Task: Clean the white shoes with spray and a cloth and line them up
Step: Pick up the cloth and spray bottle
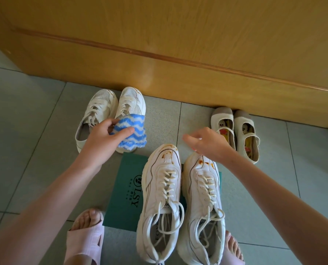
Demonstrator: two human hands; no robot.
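Note:
Two large white sneakers stand side by side on a green box lid [126, 190]: the left sneaker [162, 190] and the right sneaker [204, 203], both with brown stains on the toes. My left hand [103, 136] grips a blue-and-white wavy cloth [133, 133] above a second pair of white sneakers [109, 109] by the wooden panel. My right hand [209, 143] hovers over the toe of the right sneaker, fingers apart and holding nothing. No spray bottle is in view.
A pair of small cream strap shoes [235, 131] sits at the right against the wooden cabinet base [178, 64]. My feet in pink slippers [84, 240] rest on the grey tiled floor [35, 121], either side of the box lid.

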